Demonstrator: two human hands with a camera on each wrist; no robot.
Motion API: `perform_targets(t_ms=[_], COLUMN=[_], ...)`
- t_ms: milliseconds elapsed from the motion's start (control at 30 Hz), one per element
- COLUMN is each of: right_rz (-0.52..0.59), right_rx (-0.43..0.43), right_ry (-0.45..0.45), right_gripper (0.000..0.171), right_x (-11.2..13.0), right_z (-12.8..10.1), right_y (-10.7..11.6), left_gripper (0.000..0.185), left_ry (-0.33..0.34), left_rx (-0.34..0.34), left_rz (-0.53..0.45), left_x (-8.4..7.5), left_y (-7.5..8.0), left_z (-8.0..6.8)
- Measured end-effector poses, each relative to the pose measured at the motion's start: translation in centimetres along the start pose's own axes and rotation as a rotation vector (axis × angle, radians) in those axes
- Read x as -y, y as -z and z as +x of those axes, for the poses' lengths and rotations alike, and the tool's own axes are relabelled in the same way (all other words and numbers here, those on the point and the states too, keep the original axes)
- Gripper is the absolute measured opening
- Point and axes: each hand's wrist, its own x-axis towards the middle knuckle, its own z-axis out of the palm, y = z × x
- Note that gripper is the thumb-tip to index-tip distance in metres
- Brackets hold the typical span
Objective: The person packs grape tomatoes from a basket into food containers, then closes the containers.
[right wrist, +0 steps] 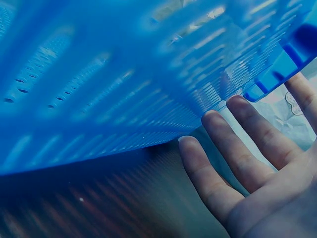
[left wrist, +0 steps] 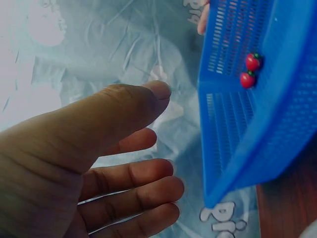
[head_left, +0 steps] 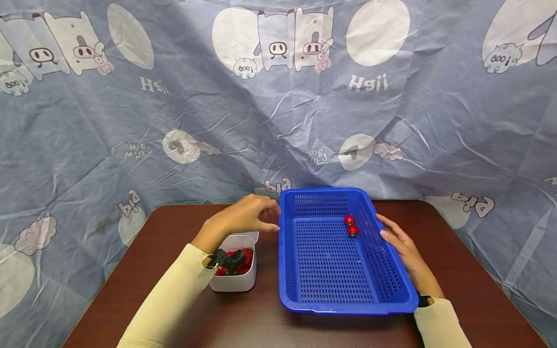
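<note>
A blue plastic basket (head_left: pixel 330 261) with slotted walls stands on the table. Inside, against its right wall, lie two cherry tomatoes (head_left: pixel 352 230). My left hand (head_left: pixel 245 215) hovers at the basket's left rim, thumb and fingers spread apart around nothing; the left wrist view shows space between it and the basket. At the right side, my right hand (head_left: pixel 402 246) has its thumb and index fingertip at the rim. Its other fingers (right wrist: pixel 242 158) extend nearly straight along the outer wall. Below my left wrist is a white container (head_left: pixel 235 282) holding several red cherry tomatoes (head_left: pixel 247 261), partly hidden by the wristband.
The dark brown table (head_left: pixel 174 251) reaches back to a grey-blue printed cloth (head_left: pixel 243 116) hanging behind it. A black wristband (head_left: pixel 230 261) sits on the left wrist, above the white container. The container stands to the left of the basket.
</note>
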Motion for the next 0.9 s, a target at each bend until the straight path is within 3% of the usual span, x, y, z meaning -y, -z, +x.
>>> perform_targets(t_ms=[500,900], right_rz=[-0.022,0.021], right_rx=[0.015,0.036], right_ry=[0.045,0.051], right_gripper=[0.051,0.051], right_x=[-0.2,-0.3], right_z=[0.2,0.3], right_y=[0.2,0.1], left_gripper=[0.027,0.027], left_ry=[-0.039,-0.037], left_rx=[0.032,0.063], left_rz=[-0.049,-0.139], left_x=[-1.0,-1.6], left_y=[0.9,-2.5], left_z=[7.9,13.3])
